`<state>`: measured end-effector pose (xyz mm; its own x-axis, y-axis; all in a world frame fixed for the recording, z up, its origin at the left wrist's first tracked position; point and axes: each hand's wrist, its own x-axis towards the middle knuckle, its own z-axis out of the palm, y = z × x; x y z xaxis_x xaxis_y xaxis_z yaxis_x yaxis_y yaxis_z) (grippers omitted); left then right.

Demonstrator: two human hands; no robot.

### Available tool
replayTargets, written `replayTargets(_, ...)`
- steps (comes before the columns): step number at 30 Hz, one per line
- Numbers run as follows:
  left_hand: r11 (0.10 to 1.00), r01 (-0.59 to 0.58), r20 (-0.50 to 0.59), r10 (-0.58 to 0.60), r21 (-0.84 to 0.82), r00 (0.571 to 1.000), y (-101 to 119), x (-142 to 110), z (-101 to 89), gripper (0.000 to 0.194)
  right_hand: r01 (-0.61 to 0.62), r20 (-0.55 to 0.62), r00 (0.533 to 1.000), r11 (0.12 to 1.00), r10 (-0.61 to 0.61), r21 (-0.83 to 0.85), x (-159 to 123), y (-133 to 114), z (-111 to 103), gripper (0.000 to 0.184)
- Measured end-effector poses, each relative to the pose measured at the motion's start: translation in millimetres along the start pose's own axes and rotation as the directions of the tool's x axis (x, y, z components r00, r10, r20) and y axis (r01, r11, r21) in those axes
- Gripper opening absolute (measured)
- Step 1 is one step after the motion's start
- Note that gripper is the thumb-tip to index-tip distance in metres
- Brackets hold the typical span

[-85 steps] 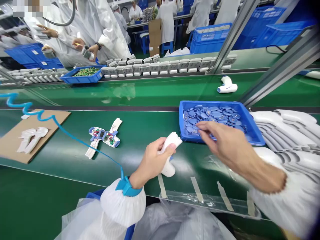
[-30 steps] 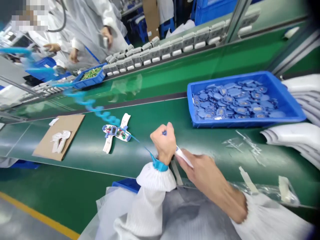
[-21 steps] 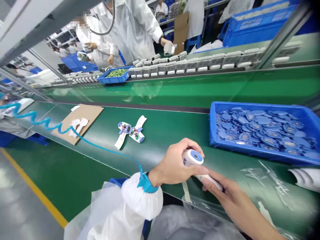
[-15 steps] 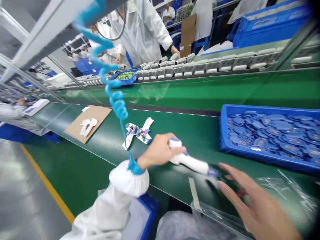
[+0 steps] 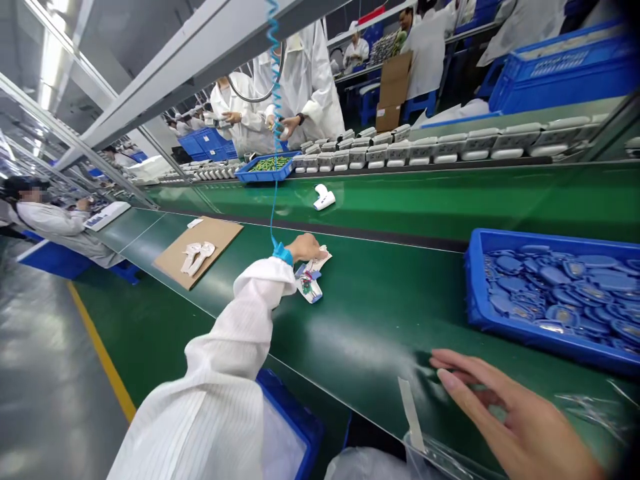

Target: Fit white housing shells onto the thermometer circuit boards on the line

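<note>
Glossy green belt [image 5: 380,333], white plastic housing [image 5: 313,294]

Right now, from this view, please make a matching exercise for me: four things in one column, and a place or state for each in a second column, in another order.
Things:
1. left hand
2. right hand
3. blue plastic tray
4. cardboard sheet

Places or states:
A. Holds blue round parts, at the right of the green conveyor belt
B. Fingers spread, near a tape strip
C. Lies on the belt, carrying two white plastic pieces
D. At the white casing parts, with a blue wrist strap

Right pairs: 1-D, 2-B, 3-A, 4-C.
</note>
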<state>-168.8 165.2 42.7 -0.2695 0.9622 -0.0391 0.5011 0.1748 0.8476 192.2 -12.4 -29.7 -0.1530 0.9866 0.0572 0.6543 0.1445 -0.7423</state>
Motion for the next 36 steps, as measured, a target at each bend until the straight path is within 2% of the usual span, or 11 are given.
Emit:
replayTargets(6,0.953,-0.176,0.009,0.184,-0.247,0.983,47.2,-53.6,-4.5,0.014,-0.068,0.314,0.947,0.917,-0.065,0.394,16.1,-55.6,22.2,0.046)
replayTargets(10,0.71,-0.007,0.159,0.167,-0.704,0.973,51.5,-124.8,53.8,0.019,-0.134,0.182,0.983,0.719,0.011,0.682,37.0,-87.1,32.9,0.065)
replayTargets(13,0.66,0.254,0.446,0.138,-0.708,0.884,30.0,-188.6,110.2,0.033,-0.159,0.043,0.979,0.61,0.201,0.776,37.3,-79.1,23.3,0.061)
replayTargets(15,0.763,0.239,0.522,0.148,-0.6,0.84,17.9,-219.7,131.3,0.032,-0.221,0.039,0.963,0.699,0.266,0.68,26.5,-62.1,7.4,0.054)
replayTargets(16,0.828,0.155,0.493,0.16,-0.538,0.855,15.0,-229.0,135.7,0.031,-0.237,0.058,0.966,0.782,0.25,0.577,19.1,-52.7,-2.4,0.051)
replayTargets(19,0.916,-0.222,0.219,0.304,-0.333,0.927,19.2,-230.9,134.1,0.042,-0.125,0.165,0.982,0.97,0.091,0.209,-3.0,-30.2,-32.8,0.051)
replayTargets(21,0.887,-0.377,0.196,0.432,-0.266,0.88,27.0,-218.9,131.6,0.053,-0.014,0.255,0.967,0.997,-0.005,0.072,-13.6,-22.6,-49.1,0.046)
replayTargets(25,0.891,-0.308,0.5,0.444,-0.333,0.744,36.8,-200.7,139.5,0.028,0.108,0.186,0.977,0.994,-0.105,-0.004,-25.6,-16.6,-66.2,0.033)
replayTargets(30,0.882,-0.345,0.489,0.467,-0.321,0.737,38.5,-212.7,155.8,0.023,0.243,-0.2,0.938,0.948,-0.284,-0.208,-31.9,-19.0,-66.1,0.022)
replayTargets(33,0.853,-0.458,0.482,0.52,-0.25,0.705,39.8,-221.8,159.2,0.016,0.315,-0.226,0.864,0.833,-0.45,-0.455,-33.4,-32.4,-66.9,0.028)
replayTargets(36,0.881,-0.453,0.393,0.467,-0.134,0.792,39.9,-220.0,159.9,0.006,0.272,-0.255,0.834,0.766,-0.49,-0.583,-32.8,-36.6,-74.3,0.031)
